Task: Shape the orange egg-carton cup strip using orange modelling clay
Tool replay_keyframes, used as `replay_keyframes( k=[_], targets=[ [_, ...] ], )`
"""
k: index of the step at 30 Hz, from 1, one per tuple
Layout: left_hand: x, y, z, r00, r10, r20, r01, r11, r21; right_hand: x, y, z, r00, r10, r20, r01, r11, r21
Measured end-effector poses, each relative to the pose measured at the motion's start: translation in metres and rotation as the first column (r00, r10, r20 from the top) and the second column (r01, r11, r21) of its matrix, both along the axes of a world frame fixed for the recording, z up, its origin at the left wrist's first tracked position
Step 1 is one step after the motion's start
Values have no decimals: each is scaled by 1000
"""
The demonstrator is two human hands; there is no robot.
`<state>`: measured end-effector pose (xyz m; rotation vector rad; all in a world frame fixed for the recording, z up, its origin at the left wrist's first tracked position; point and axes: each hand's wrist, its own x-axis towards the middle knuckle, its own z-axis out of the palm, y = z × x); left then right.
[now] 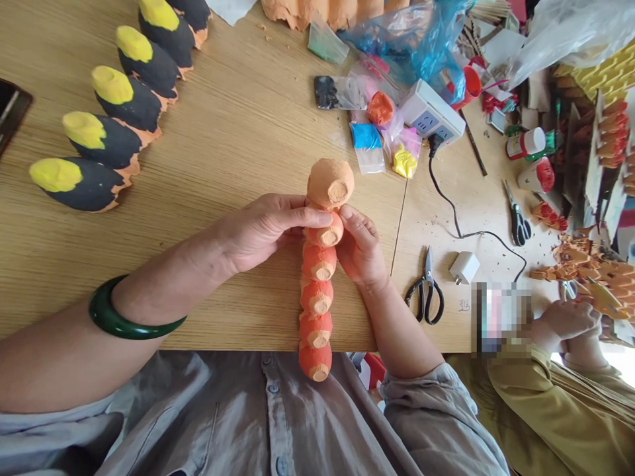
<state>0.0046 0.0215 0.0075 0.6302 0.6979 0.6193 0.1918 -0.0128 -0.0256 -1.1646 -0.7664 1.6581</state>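
A: Where is the bumpy strip [319,264]?

B: Between both hands, its near end in front of the grey shirt [238,410], past the edge of the wooden table [233,119]. I count six humps: five orange-red with pale tips, one plain pale orange at the far end.

A: And the hands?

B: The left hand [270,228] comes in from the strip's left, forearm slanting, one green bangle [104,307] around it. Its thumb lies across the second-farthest hump, pinching the strip against fingers mostly hidden behind. The right hand [364,248] angles in from the strip's right, thumb tip against its side near the two farthest humps; its fingers curl under, and I can't tell whether they're pressed together.

A: What's right of the strip?

B: Well apart, a co-worker's two hands [570,324], close together. Nearer the strip, two pairs of scissors [428,274] with one white adapter [465,268] between.

A: Beyond it?

B: To its right, one black packet [326,92], one blue packet [366,137], one yellow packet [405,160], one orange lump [381,108] and one power strip [434,112] with one plug [436,140] in. Beyond, to its left, six black humps [129,102], five showing yellow caps [112,84].
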Motion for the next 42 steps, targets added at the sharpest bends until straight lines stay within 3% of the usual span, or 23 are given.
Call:
replay_keyframes(
  k=[16,32,42],
  targets=[
    [-2,0,-19,994,93,-54,-86,989,117,-3,0,8,999,-35,5,36,995,-88],
    [0,5,-9,1000,26,0,-26,979,202,4,3,7,997,-57,-49,52,994,-96],
    [0,3,-12,996,52,-67,-42,989,143,-2,-4,-2,998,-57,37,57,998,-6]
  ],
)
